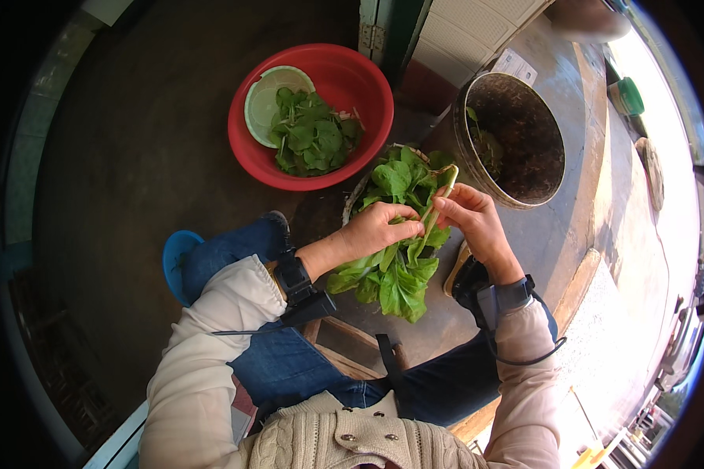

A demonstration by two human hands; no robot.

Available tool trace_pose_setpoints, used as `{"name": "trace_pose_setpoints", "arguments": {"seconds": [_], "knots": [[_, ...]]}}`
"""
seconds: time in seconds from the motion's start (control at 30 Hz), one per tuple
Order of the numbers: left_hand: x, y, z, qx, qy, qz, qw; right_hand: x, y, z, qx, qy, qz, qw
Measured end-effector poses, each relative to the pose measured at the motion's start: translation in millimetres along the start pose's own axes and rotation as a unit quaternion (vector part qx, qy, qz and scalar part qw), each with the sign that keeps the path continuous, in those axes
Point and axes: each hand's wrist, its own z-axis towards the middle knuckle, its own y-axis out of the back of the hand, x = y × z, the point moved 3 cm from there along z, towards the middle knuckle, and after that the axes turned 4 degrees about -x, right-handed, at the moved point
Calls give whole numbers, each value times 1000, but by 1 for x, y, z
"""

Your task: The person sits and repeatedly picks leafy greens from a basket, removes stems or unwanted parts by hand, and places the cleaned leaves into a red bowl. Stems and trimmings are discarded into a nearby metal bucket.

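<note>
Above a heap of leafy greens (399, 182), both of my hands work on one pale vegetable stem (431, 221). My right hand (472, 217) pinches it near its upper end between thumb and fingers. Lower down, my left hand (378, 228) has its thumb and fingertips closed at the same stem. Broad green leaves (402, 287) hang below my hands, over the near side of the heap. A pale container rim (349, 206) shows at the heap's left; the greens hide most of that container.
Beyond my left hand sits a red basin (352, 76) holding a pale green plastic basket (264, 108) and picked greens (314, 138). A deep round bucket (513, 202) with dark residue and scraps stands right. A blue basin (175, 249) is beside my left knee; a wooden stool (343, 360) lies beneath.
</note>
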Motion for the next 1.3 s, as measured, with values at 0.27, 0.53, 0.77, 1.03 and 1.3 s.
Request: {"name": "trace_pose_setpoints", "arguments": {"seconds": [0.27, 0.53, 0.77, 1.03, 1.3], "knots": [[8, 14, 2, -143, 24, -156, 977, -1, -9, -7, -52, 53, 38, 997], [-2, -7, -6, 38, 148, -298, 942, -13, -15, -3, 27, -32, 39, 998], [10, -3, 1, 64, 89, -186, 976, -15, -17, 1, 55, -33, -3, 998], [28, 14, 10, -169, 199, -383, 886, -20, -33, 7, -94, 121, -25, 988], [7, 111, 19, -280, 93, -389, 873, 9, 60, 43, -227, -43, 197, 953]]}}
